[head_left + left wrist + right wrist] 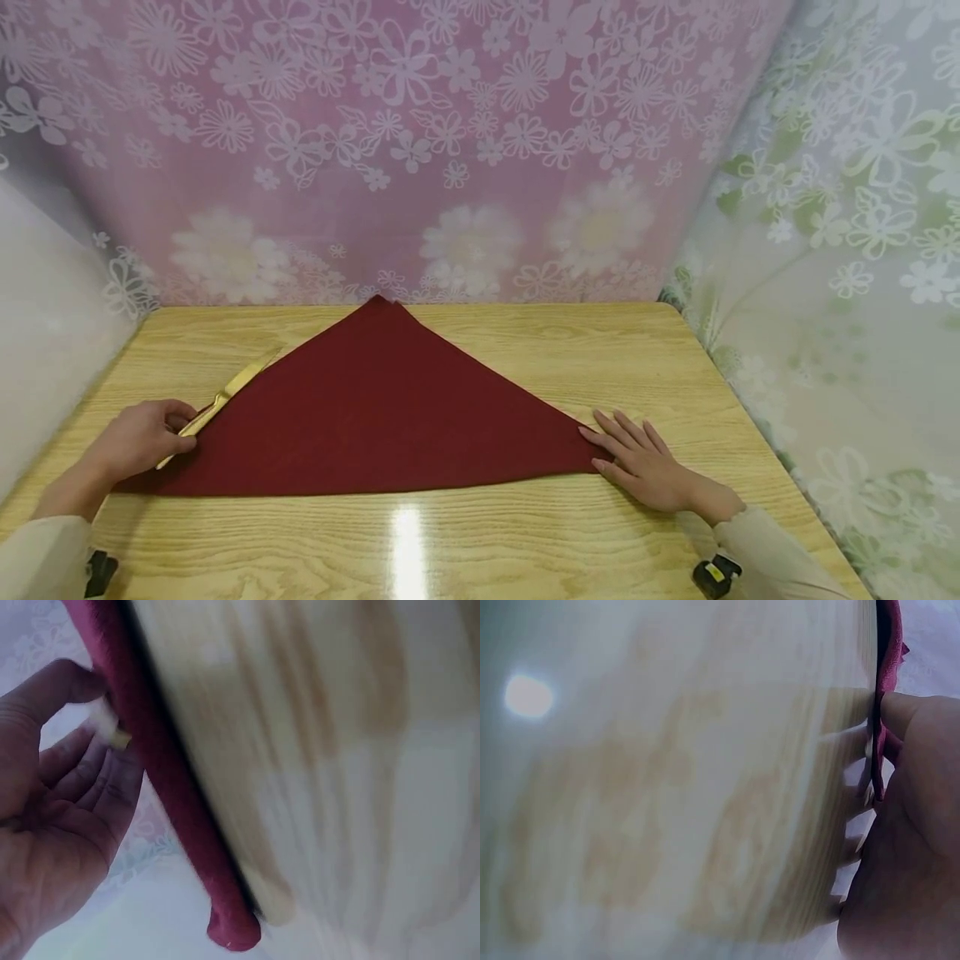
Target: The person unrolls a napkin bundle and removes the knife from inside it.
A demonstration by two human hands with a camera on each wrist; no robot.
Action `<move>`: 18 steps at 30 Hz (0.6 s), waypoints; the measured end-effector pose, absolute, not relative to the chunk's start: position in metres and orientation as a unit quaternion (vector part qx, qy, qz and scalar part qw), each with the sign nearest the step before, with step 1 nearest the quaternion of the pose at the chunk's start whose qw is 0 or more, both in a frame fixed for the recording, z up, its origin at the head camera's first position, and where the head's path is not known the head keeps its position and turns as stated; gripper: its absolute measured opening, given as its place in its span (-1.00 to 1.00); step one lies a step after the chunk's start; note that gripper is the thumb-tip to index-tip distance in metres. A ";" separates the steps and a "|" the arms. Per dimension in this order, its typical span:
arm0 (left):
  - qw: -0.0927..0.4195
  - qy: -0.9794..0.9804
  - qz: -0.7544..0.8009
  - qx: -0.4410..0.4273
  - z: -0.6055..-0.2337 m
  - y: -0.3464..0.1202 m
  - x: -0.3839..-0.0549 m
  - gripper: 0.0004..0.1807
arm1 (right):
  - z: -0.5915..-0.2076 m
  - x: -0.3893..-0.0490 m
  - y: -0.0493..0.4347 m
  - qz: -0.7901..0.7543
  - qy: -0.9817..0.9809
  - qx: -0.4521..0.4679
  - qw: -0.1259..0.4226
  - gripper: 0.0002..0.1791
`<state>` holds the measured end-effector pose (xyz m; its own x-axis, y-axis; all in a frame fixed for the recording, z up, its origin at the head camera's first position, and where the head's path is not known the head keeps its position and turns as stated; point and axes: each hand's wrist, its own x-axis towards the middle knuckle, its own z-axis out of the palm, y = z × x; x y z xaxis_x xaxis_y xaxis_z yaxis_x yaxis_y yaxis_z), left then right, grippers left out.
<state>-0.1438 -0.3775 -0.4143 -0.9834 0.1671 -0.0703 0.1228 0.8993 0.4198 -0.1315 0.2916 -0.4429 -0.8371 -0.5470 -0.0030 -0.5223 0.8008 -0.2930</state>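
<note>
A dark red cloth napkin (375, 408) lies folded into a wide triangle, its peak toward the back wall and its long edge toward me. At its left side, my left hand (146, 440) pinches the handle of a gold table knife (238, 382) between thumb and fingers. The knife slants along the napkin's left sloping edge, blade pointing away. Only a blurred bit of the handle shows beside the red napkin edge (169, 787) in the left wrist view. My right hand (647, 467) rests with spread, straight fingers on the napkin's right corner, partly covering it.
The pale wood-grain table (525, 533) reflects a bright streak of light near its front. A pink floral backdrop (465, 167) rises behind it, with a green-and-white floral panel (855, 275) on the right and a whitish panel (52, 308) on the left.
</note>
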 end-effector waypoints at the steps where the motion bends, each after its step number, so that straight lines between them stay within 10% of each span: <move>1: 0.051 0.974 0.207 0.076 -0.414 -0.377 -0.144 -0.57 | -0.443 -0.131 0.291 -0.141 0.948 -0.282 0.044 -0.46; 18: 0.037 0.971 0.224 0.074 -0.420 -0.381 -0.148 -0.57 | -0.443 -0.132 0.292 -0.143 0.950 -0.273 0.054 -0.45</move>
<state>-0.1476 -0.3805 -0.4199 -0.9862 0.1611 -0.0382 0.1282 0.8890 0.4396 -0.1317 0.2918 -0.4426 -0.8452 -0.5338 -0.0245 -0.5030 0.8102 -0.3008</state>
